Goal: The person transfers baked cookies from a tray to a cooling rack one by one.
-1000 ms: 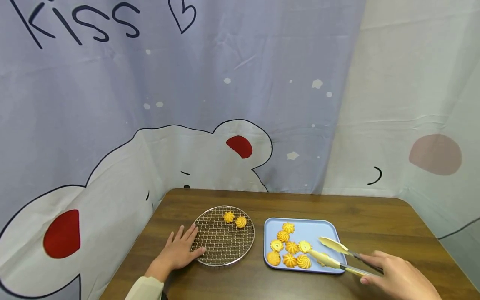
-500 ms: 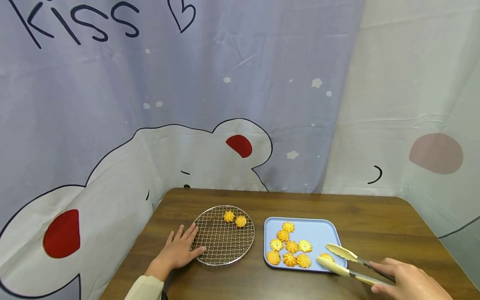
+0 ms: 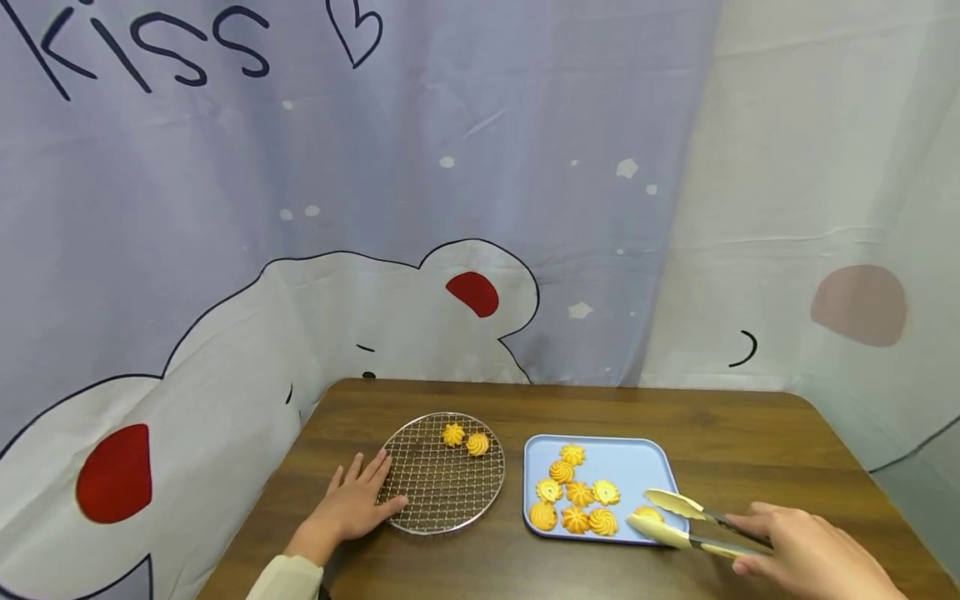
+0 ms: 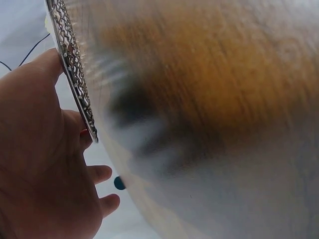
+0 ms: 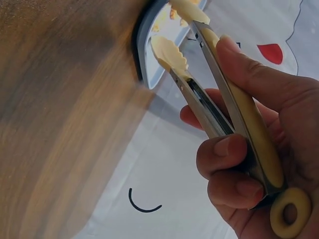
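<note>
My left hand point(image 3: 348, 507) rests with spread fingers on the left rim of a round wire cooling rack point(image 3: 442, 492). Two piped butter cookies point(image 3: 477, 444) lie at the rack's back right. In the left wrist view the thumb and fingertips touch the rack's edge point(image 4: 75, 69). My right hand point(image 3: 817, 550) grips metal tongs with cream tips point(image 3: 660, 531). The tongs are spread, their tips on either side of a cookie point(image 3: 648, 512) in the right front corner of the blue tray point(image 3: 630, 467). In the right wrist view, thumb and fingers wrap the tongs' arms point(image 5: 244, 114).
Several more cookies point(image 3: 576, 493) sit in the tray's left half. A strip of brown wooden table point(image 3: 513, 567) separates rack and tray. A printed curtain point(image 3: 450, 192) hangs behind the table's back edge.
My right hand has drawn the tongs rightward, away from a cookie near the tray's middle to the one at its front right. The left hand stays on the rack.
</note>
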A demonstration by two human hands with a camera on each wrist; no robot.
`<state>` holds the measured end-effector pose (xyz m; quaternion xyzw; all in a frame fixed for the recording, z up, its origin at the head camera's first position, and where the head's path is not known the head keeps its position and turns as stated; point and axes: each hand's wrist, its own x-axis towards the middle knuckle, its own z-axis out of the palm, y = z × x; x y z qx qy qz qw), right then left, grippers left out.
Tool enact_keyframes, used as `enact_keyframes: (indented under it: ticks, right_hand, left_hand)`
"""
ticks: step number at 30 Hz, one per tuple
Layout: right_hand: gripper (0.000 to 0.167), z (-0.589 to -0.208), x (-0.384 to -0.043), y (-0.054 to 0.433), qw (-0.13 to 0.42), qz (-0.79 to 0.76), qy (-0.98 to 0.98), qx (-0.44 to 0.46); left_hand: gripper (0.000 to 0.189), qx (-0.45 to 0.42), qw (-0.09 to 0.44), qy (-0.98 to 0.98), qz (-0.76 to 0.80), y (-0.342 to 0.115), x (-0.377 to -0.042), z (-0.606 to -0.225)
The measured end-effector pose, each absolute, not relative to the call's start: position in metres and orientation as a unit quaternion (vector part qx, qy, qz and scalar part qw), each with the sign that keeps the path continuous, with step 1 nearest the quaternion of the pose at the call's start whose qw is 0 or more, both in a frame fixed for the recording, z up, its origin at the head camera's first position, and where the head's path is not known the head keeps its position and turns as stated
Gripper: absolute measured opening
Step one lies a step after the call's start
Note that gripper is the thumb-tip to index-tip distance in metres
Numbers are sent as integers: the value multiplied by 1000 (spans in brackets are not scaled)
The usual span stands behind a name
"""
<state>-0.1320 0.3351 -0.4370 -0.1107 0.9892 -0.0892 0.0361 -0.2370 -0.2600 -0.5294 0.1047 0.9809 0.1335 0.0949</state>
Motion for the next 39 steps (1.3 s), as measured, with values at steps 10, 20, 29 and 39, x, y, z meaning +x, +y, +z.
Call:
enact_keyframes:
  ticks: [10, 20, 29, 39]
  right_hand:
    - [50, -441, -128, 330, 58, -102, 988, -102]
    - [51, -444, -129, 335, 35, -93, 989, -106]
    - [51, -440, -131, 330, -6, -86, 990, -108]
    - [49, -434, -137, 311, -66, -89, 985, -134]
  left_hand:
    - [87, 109, 94, 982, 125, -261, -232, -529]
    - [86, 106, 100, 981, 131, -258, -233, -527]
    - [86, 104, 99, 981, 129, -256, -232, -527]
    - [87, 105, 94, 981, 130, -258, -235, -528]
